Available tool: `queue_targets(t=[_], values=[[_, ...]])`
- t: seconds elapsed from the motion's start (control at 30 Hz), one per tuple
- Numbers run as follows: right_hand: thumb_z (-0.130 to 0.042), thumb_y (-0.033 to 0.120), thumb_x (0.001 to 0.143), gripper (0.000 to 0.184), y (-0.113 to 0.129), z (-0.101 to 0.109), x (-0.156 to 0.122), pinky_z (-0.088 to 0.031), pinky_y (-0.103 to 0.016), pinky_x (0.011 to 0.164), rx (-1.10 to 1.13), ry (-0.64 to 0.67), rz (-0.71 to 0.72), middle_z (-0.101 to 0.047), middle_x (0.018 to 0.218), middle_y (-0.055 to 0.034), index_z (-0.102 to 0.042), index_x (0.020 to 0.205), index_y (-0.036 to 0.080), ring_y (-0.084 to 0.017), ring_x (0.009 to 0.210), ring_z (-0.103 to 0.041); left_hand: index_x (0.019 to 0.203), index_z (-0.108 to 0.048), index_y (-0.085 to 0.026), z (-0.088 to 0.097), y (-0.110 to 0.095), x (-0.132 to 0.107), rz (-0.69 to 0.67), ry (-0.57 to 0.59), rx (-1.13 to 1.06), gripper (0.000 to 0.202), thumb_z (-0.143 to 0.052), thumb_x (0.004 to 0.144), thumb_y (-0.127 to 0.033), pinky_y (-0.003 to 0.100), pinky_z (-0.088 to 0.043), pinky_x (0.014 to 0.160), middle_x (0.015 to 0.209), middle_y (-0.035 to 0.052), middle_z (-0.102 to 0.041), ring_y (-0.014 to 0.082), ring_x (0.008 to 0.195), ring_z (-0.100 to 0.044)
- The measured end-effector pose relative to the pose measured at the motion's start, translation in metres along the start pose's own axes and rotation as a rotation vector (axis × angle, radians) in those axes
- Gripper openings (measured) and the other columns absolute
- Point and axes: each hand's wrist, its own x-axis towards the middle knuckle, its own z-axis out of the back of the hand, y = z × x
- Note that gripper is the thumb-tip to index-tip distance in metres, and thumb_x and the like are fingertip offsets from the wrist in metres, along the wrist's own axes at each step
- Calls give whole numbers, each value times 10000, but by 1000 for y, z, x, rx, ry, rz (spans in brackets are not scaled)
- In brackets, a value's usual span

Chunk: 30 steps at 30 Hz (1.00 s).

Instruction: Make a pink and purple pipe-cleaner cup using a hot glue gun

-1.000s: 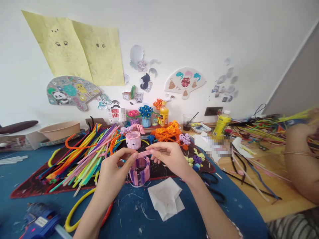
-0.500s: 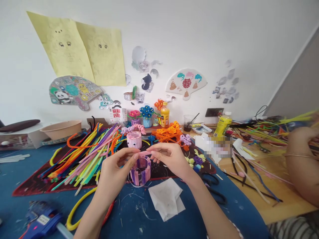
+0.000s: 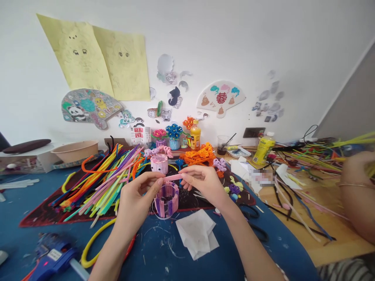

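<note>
left hand (image 3: 137,195), right hand (image 3: 202,181) both pinch ends of 1 pink stem (image 3: 173,177) | 1 striped cup (image 3: 166,200) beneath

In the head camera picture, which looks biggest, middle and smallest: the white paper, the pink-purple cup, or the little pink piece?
Largest: white paper.
Then: pink-purple cup.
Smallest: little pink piece, pinched between the left hand and right hand.
The paper lies nearer the camera, which flatters it.

Bright, even light with faint soft shadows; focus sharp at the pink woven cup (image 3: 166,200), wide-angle bending far left and right of it, a pixelated patch (image 3: 260,177) to its right.
</note>
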Motion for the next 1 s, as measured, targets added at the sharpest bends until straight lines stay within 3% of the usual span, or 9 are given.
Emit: queue_targets(t=[0.2,0.4,0.53,0.63,0.8,1.0], values=[[-794,455,711,355,-3,1,2,-515,-237,502,67,24,-69,-702,620,-48,-681,761,122,-125,499,-626,937,-700,-162,0,3,2,2,-19,-68,290,-678,801,-417,221,-521,610,847,57,-725,168,716,-669],[-810,478,684,384,-4,1,2,-491,-240,487,92,-1,-94,-699,612,-46,-678,760,125,-119,474,-608,954,-688,-162,2,-2,0,-21,-66,-49,271,-622,848,-403,209,-509,583,800,38,-702,138,654,-631],[-817,496,669,398,0,-1,1,-478,-228,473,100,-1,-97,-689,593,-40,-679,740,129,-112,469,-598,972,-694,-172,0,-2,0,-60,-3,40,286,-678,812,-409,238,-535,669,905,61,-729,185,784,-679],[-823,500,659,401,4,-2,0,-463,-212,463,123,21,-97,-681,582,-31,-684,730,131,-100,465,-588,934,-709,-180,-2,-2,-1,-92,28,64,240,-664,830,-391,231,-529,669,865,49,-732,164,727,-664],[-843,475,640,395,9,-3,-1,-474,-227,481,165,43,-100,-695,624,-38,-705,776,131,-115,500,-609,904,-714,-170,-2,-5,-6,-44,-44,-3,246,-680,811,-394,235,-526,650,842,48,-723,169,713,-656],[-815,461,686,367,7,-4,-2,-472,-223,489,110,76,-105,-694,626,-39,-699,771,123,-108,499,-601,909,-713,-171,-6,-11,-2,-19,-23,24,291,-663,805,-439,250,-523,626,817,50,-721,178,687,-651]])
